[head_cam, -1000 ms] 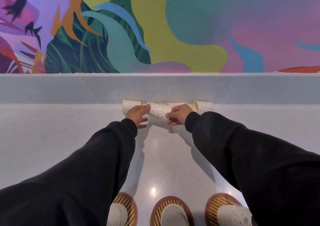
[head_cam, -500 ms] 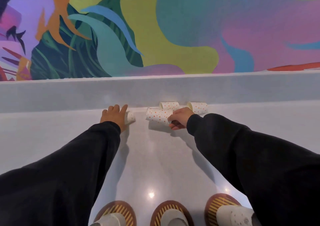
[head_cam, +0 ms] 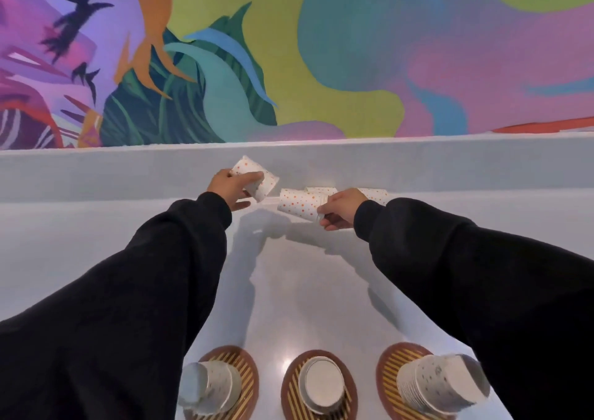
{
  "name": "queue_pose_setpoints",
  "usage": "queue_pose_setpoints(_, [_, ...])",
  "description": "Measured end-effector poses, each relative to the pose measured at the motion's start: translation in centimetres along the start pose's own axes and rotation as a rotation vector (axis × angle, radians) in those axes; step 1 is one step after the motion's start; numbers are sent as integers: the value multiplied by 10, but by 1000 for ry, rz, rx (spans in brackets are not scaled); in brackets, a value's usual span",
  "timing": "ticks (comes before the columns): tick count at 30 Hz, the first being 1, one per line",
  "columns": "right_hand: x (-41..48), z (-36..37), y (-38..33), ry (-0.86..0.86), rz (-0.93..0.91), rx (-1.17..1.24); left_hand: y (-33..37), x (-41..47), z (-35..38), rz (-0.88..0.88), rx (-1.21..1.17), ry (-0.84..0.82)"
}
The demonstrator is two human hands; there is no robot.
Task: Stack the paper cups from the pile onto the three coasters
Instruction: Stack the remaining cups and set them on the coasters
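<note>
- The left hand (head_cam: 229,185) holds one dotted cup (head_cam: 255,177) up in the air.
- The right hand (head_cam: 341,208) pinches another cup (head_cam: 297,203) by its side, on the pile.
- Paper cups are light and squash easily (hold softly).

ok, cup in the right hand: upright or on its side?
On its side. The cup lies across the counter, right hand gripping one end.

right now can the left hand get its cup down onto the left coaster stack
Probably yes. The left hand holds a dotted cup lifted off the counter, and nothing stands between it and the left coaster stack. Its own black sleeve overlaps that stack's edge in view, so it must pull back toward the body.
</note>
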State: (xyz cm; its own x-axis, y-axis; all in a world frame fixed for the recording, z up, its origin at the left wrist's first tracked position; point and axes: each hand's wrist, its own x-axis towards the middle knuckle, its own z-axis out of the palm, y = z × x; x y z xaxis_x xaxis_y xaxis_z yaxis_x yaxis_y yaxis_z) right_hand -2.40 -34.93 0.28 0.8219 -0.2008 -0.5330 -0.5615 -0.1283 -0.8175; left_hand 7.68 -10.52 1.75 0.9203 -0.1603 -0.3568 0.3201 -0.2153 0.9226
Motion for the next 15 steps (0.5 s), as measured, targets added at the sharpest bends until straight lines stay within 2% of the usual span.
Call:
queue_pose_setpoints(4, [-38,3,-11,-43,-57,101,14,-57,14,39,-76,-101])
queue_pose_setpoints(12, [-120,5,-25,-145,-247,220,24,-146,41,157,-165,-195])
queue_pose_setpoints(15, [-148,9,-22,-186,-284,271,20,-171,44,151,-250,-223])
